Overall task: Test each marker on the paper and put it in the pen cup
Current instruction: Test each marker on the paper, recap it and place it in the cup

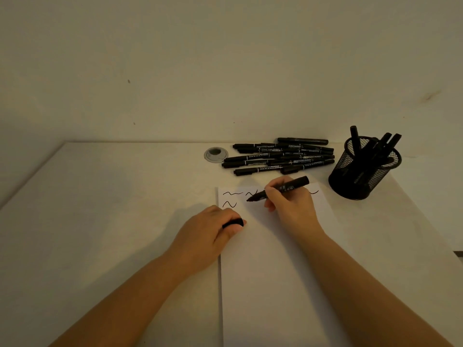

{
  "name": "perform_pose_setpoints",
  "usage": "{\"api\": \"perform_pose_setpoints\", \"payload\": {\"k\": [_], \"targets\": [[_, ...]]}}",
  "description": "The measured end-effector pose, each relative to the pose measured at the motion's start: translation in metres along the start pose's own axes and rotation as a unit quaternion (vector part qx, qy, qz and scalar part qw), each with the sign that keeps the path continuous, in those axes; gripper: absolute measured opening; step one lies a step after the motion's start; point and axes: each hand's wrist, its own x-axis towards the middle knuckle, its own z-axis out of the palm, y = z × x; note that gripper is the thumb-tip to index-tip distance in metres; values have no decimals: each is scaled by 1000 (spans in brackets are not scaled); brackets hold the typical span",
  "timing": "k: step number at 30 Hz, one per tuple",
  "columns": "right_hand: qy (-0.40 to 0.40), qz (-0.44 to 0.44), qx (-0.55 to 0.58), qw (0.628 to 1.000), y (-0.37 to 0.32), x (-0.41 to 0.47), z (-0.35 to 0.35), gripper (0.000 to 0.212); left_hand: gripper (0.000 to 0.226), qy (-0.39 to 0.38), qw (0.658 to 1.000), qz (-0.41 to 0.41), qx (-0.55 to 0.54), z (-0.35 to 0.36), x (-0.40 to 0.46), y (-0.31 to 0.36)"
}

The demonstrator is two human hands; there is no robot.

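Note:
A white sheet of paper (275,271) lies on the table and bears several black squiggles along its top edge. My right hand (292,204) grips an uncapped black marker (288,188), whose tip rests on the paper below the squiggles. My left hand (208,236) rests on the paper's left edge, closed around the black marker cap (233,223). A pile of several black markers (280,156) lies at the back of the table. To its right stands a black mesh pen cup (360,171) with several markers in it.
The table (112,209) is white and meets a plain wall at the back. A round grey cable grommet (216,154) sits just left of the marker pile. The table's right edge runs close behind the pen cup.

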Motion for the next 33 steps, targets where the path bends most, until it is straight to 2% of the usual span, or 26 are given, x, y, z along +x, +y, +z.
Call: {"api": "perform_pose_setpoints", "payload": {"k": [3, 6, 14, 17, 20, 22, 25, 28, 33], "targets": [[-50, -21, -12, 998, 0, -1, 2, 14, 24, -6, 1000, -3, -3, 0, 2, -1], [-61, -32, -32, 997, 1, -1, 4, 13, 24, -6, 1000, -10, -8, 0, 3, -2], [54, -37, -105, 992, 0, 1, -6, 17, 32, 7, 999, -11, -38, 1, 2, -2], [62, -38, -3, 997, -3, -1, -6, 17, 31, 22, 997, -22, -64, 2, 3, -2], [44, -9, 85, 995, -6, -3, -9, 14, 15, 47, 992, -40, -111, 3, 3, -4], [23, 10, 143, 989, -7, -5, -11, 20, 6, 60, 989, -50, -129, 3, 3, -4], [-39, 30, 227, 973, -8, -8, -12, 29, 8, 65, 987, -53, -137, 3, 3, -4], [-97, 28, 240, 965, -8, -12, -8, 33, 6, 63, 986, -57, -143, 4, 4, -4], [-119, 25, 220, 968, -11, -14, -6, 34, 17, 63, 987, -50, -137, 5, 5, -6]]}}
